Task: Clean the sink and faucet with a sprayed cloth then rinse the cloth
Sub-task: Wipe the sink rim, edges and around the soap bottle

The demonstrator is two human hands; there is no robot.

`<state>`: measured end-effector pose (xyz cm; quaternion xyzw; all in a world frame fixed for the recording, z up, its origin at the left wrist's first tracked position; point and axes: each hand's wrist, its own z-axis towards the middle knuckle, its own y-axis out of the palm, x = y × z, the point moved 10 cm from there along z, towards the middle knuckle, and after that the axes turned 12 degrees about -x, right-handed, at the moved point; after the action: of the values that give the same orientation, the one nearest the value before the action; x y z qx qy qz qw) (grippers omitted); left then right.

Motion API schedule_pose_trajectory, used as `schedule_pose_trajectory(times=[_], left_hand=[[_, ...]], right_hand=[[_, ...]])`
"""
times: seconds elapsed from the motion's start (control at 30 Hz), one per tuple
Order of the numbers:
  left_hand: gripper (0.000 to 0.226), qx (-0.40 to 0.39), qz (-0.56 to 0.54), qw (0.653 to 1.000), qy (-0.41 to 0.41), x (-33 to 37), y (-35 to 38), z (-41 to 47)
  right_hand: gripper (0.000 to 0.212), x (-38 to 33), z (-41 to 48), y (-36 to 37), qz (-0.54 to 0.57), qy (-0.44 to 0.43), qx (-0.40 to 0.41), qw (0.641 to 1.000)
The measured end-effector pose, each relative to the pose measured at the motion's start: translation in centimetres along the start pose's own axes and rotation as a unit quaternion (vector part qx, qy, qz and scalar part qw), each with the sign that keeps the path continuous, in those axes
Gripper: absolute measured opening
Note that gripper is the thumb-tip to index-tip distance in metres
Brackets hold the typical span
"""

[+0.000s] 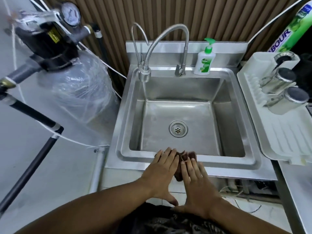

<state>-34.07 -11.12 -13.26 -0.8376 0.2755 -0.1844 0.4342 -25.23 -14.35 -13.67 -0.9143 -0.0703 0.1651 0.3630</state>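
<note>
We have both hands flat on the brown cloth (179,174), which lies draped over the front edge of the sink (236,160). The left hand (162,168) and right hand (194,176) lie side by side, fingers straight and pressing down, gripping nothing. A thin stream of water seems to fall from the faucet (168,32) into the basin. We judge the wiping is near its end or at the front edge. Whether the rinse is done, we cannot tell.
</note>
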Motion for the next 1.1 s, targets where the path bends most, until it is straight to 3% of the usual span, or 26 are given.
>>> schedule_pose_trajectory(times=[0.23,0.37,0.43,0.53,0.67,0.8,1.1], left_hand=[[0.144,0.0,-0.027,0.997,-0.071,-7.4,3.7,-6.6],[0.133,0.007,-0.042,0.993,-0.111,-12.1,4.5,-9.0],[0.133,0.012,-0.058,0.992,-0.112,-14.2,4.6,-9.6],[0.151,0.011,-0.098,0.99,-0.106,-16.3,4.2,-9.7],[0.157,0.004,-0.122,0.988,-0.091,-18.9,3.5,-8.4],[0.167,-0.006,-0.135,0.987,-0.089,-20.6,2.4,-7.1],[0.168,-0.056,-0.158,0.971,-0.169,-24.5,0.6,-3.6]], right_hand=[[0.132,-9.3,4.2,1.0,-0.029,-0.048,-0.037,0.998],[0.132,-15.3,5.6,-1.6,-0.083,-0.096,-0.009,0.992],[0.116,-16.9,6.9,-2.6,-0.072,-0.096,-0.008,0.993],[0.093,-17.6,9.2,-3.8,-0.026,-0.079,-0.033,0.996],[0.104,-18.2,11.2,-5.1,0.018,-0.059,-0.057,0.996],[0.094,-18.0,12.9,-6.6,0.051,-0.048,-0.042,0.997],[0.093,-16.7,17.1,-11.9,0.067,-0.021,-0.068,0.995]])
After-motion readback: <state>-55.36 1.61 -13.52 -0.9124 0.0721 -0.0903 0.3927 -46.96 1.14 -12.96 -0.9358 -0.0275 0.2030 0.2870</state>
